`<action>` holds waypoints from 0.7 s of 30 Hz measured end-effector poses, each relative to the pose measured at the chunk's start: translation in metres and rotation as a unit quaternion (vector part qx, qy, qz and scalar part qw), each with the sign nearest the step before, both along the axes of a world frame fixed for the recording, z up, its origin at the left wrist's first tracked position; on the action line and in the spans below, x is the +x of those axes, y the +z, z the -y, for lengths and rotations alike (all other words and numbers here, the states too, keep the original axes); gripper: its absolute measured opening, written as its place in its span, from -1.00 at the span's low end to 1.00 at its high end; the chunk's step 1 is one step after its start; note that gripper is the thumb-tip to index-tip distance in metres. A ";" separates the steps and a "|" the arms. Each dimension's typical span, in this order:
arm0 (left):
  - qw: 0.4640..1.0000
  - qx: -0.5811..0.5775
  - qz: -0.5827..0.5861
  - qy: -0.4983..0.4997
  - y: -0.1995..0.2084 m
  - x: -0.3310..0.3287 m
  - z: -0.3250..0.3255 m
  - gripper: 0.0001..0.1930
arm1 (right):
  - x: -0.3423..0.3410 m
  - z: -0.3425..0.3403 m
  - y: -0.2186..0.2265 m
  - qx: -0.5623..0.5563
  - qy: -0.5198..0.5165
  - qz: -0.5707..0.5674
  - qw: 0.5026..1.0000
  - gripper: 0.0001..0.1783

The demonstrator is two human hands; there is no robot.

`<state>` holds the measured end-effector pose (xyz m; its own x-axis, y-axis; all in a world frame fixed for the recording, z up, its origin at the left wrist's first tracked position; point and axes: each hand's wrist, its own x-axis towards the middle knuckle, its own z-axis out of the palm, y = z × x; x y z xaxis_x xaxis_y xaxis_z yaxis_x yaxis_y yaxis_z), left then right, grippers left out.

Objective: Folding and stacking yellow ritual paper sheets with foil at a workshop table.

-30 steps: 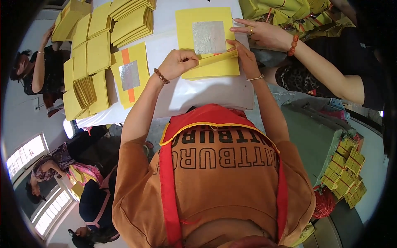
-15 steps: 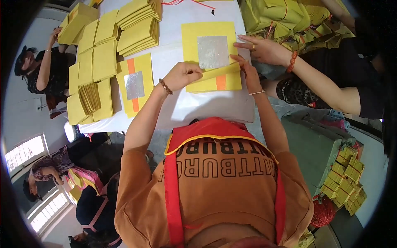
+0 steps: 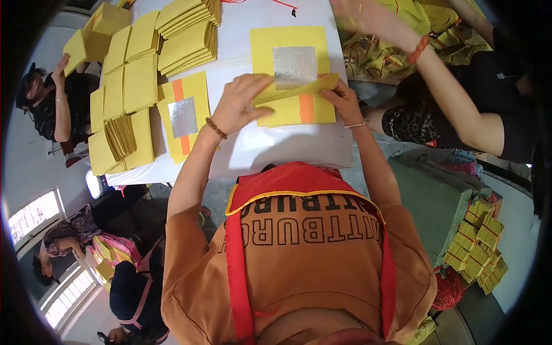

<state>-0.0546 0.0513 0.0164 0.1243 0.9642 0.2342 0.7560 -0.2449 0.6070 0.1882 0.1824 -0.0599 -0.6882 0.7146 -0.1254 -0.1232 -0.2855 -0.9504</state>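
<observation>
In front of me lies a stack of yellow paper sheets (image 3: 264,46) with a silver square and an orange stripe. The near edge of its top sheet is lifted and folded over in a slanting flap (image 3: 302,90). My right hand (image 3: 347,102) pinches this flap at its right end. At the flap's left end is my left hand (image 3: 237,106), thumb and fingers apart. To the left, another yellow sheet (image 3: 200,92) with a silver square lies flat, partly beside the piles.
Piles of folded yellow paper (image 3: 141,83) cover the table's left side. A co-worker's hand (image 3: 368,20) reaches in at the far right, over heaped yellow bundles (image 3: 368,57). At far left another person's hand (image 3: 59,72) holds yellow paper. Tied bundles (image 3: 477,247) sit at lower right.
My left hand has loosened from the flap and moved left, its fingers spreading. The flap's right end is raised in my right hand. The co-worker's hand has swung away from the sheet.
</observation>
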 end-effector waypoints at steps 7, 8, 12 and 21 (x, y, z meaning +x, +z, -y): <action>0.960 0.137 -0.230 0.085 -0.029 -0.001 -0.007 -0.57 | 0.002 -0.015 0.010 0.380 -0.001 0.102 0.919 -0.69; 0.950 0.156 -0.260 0.079 -0.025 -0.002 -0.006 -0.58 | 0.001 -0.014 0.020 0.518 -0.036 0.176 0.836 -0.68; 0.954 0.168 -0.247 0.034 -0.014 -0.002 0.001 -0.60 | 0.008 -0.013 0.047 0.619 0.012 0.197 0.760 -0.69; 0.994 0.068 -0.032 0.076 -0.011 0.016 0.028 -0.82 | 0.024 0.007 0.054 0.523 0.161 0.159 0.822 -0.74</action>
